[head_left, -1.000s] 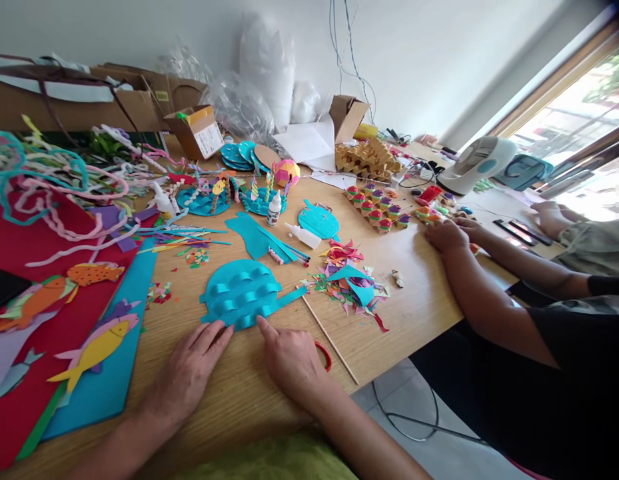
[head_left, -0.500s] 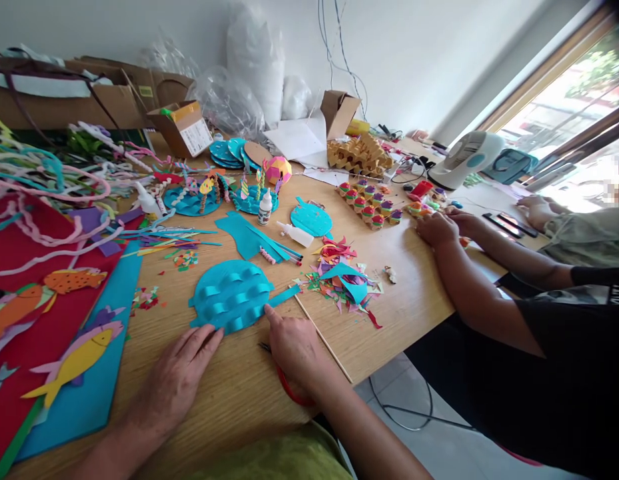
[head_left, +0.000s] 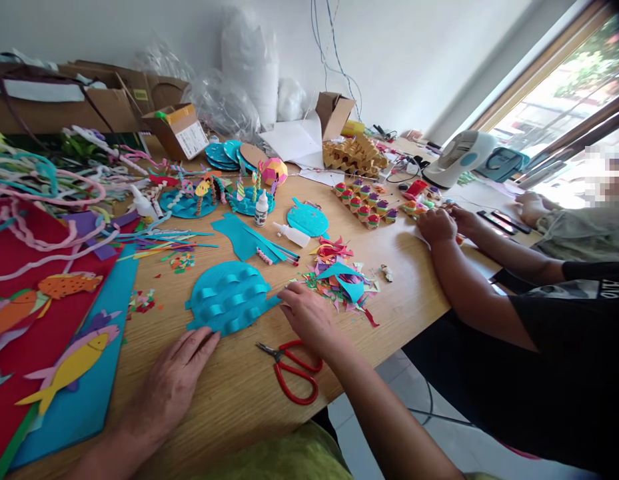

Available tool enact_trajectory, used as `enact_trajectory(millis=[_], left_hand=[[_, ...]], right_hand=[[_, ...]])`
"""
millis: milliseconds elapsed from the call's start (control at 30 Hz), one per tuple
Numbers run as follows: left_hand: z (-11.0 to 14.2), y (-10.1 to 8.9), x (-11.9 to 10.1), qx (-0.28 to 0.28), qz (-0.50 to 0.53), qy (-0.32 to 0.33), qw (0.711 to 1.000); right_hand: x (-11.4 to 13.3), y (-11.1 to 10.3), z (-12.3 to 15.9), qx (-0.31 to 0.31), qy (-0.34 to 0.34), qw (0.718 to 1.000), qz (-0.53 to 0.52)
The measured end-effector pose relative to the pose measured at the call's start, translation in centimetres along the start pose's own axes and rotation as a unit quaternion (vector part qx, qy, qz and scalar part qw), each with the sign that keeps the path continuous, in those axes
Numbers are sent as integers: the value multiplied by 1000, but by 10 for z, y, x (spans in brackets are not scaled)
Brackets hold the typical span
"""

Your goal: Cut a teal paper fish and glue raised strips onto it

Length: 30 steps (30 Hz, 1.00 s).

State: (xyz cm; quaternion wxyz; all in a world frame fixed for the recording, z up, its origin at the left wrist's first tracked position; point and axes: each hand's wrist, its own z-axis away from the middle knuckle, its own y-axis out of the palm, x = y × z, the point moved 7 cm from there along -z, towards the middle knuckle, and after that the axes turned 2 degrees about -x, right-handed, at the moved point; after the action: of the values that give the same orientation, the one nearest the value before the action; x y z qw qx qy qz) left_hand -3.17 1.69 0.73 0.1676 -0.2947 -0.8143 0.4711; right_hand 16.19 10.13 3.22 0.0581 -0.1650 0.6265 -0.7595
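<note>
A round blue foam-like piece [head_left: 228, 283] with rows of raised looped strips lies flat on the table in front of me. My left hand [head_left: 176, 373] rests at its lower edge, fingers stretched out and fingertips touching it. A blue strip [head_left: 270, 305] sticks out from the right side of the round piece. At that strip's outer end is my right hand [head_left: 309, 317], its fingers curled together; what lies between them is hidden. Red-handled scissors [head_left: 294, 373] lie on the table below my right hand, blades pointing left.
Colourful paper scraps [head_left: 342, 277] are heaped beyond my right hand. Glue bottles [head_left: 292, 234], blue offcuts [head_left: 244, 240] and decorated discs [head_left: 189, 202] lie farther back. Paper fish [head_left: 74, 363] rest on coloured sheets at left. Another person's hands [head_left: 439, 225] work at right near an egg tray [head_left: 366, 205].
My right hand has shifted up and right to the strip's outer end, uncovering the scissors. The thin wooden stick seen earlier is now hidden under my hand and forearm. My left hand stays.
</note>
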Motion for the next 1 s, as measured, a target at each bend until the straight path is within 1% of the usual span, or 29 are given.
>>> enact_trajectory(millis=[100,233,400,567,667,800,900,1000], left_hand=[[-5,-7,0,7,29,-6,1000],[-13,-10,-3,18,43,-11,999],[-13,1,-4,32,37,-15,999],[-5,9,-1,47,45,-23,998],[-6,6,-1,37,45,-27,998],[-10,-1,-4,23,59,-28,998],[-9,-6,2,21,101,-68,992],[-4,-7,11,44,142,-126,981]], right_hand=[[1,2,-11,32,-69,997,5],[2,3,-24,46,-108,993,6],[6,4,-33,58,-142,988,-9],[6,6,-40,74,-146,986,-25],[6,4,-42,72,-143,986,-33],[4,-4,-36,43,-109,992,-44],[2,-8,-24,35,-90,994,-52],[2,-5,-7,33,-72,995,-60]])
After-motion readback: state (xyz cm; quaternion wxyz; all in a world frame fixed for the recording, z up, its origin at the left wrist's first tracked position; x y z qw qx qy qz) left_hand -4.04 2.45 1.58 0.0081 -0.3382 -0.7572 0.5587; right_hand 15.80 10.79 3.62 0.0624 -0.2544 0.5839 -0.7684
